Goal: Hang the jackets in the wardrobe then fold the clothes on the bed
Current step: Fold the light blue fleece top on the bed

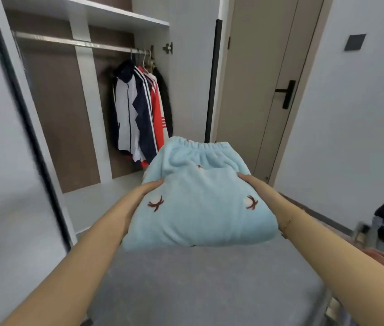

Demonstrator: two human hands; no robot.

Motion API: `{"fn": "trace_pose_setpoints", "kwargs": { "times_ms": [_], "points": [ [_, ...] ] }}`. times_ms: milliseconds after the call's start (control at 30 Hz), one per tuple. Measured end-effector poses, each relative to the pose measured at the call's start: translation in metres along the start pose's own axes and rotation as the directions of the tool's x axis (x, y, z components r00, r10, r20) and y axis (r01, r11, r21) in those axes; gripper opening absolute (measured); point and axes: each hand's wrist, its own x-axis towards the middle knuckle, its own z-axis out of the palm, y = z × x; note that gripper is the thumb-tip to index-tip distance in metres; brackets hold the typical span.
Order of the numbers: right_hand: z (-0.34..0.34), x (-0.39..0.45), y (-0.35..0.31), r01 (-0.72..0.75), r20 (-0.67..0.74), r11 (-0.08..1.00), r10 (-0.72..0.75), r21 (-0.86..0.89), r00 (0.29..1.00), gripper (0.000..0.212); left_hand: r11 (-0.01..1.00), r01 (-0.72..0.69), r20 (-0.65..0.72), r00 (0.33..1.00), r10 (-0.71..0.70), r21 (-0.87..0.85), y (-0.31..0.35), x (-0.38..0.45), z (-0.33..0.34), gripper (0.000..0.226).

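Both hands carry the folded pale-blue fleece trousers point(200, 196) above the grey bed point(209, 290): left hand point(150, 187) and right hand point(247, 178) grip opposite sides, waistband pointing away.

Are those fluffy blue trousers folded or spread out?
Folded: the blue trousers form a compact stack, waistband on top, held between both hands.

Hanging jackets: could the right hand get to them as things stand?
Probably not. The right hand and left hand grip the folded blue fleece, and the jackets hang well beyond it in the wardrobe.
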Motion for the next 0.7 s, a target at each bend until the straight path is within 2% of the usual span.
{"fn": "trace_pose_setpoints", "kwargs": {
  "times_ms": [33,233,300,433,467,600,700],
  "points": [
    [0.001,0.029,-0.005,-0.022,0.012,1.0,0.022,0.007,1.0,0.038,0.998,0.014,0.067,0.998,-0.01,-0.065,-0.002,0.024,-0.011,0.048],
    [0.02,0.19,-0.058,-0.099,0.064,0.995,0.101,-0.024,0.993,0.039,0.977,0.081,0.024,0.997,-0.078,-0.197,0.06,0.16,-0.052,0.051],
    [0.031,0.221,-0.092,-0.123,0.078,0.992,0.123,0.006,0.989,0.041,0.982,0.064,-0.004,0.998,-0.066,-0.178,0.096,0.194,-0.06,0.062],
    [0.066,0.264,-0.195,-0.071,0.02,0.995,0.072,-0.066,0.997,0.048,0.993,-0.046,-0.104,0.994,0.036,-0.105,0.195,0.235,-0.058,0.107],
    [0.075,0.274,-0.225,-0.056,0.002,0.993,0.056,-0.101,0.998,0.049,0.993,-0.066,-0.124,0.991,0.053,-0.102,0.225,0.242,-0.055,0.107],
    [0.109,0.31,-0.349,-0.02,-0.031,0.977,0.014,-0.212,0.999,0.051,0.986,-0.044,-0.078,0.996,0.032,-0.161,0.346,0.269,-0.049,0.063],
    [0.132,0.338,-0.433,0.012,-0.049,0.955,-0.027,-0.296,0.998,0.051,0.984,-0.089,-0.084,0.994,0.077,-0.155,0.432,0.293,-0.046,0.053]
  ]
}}
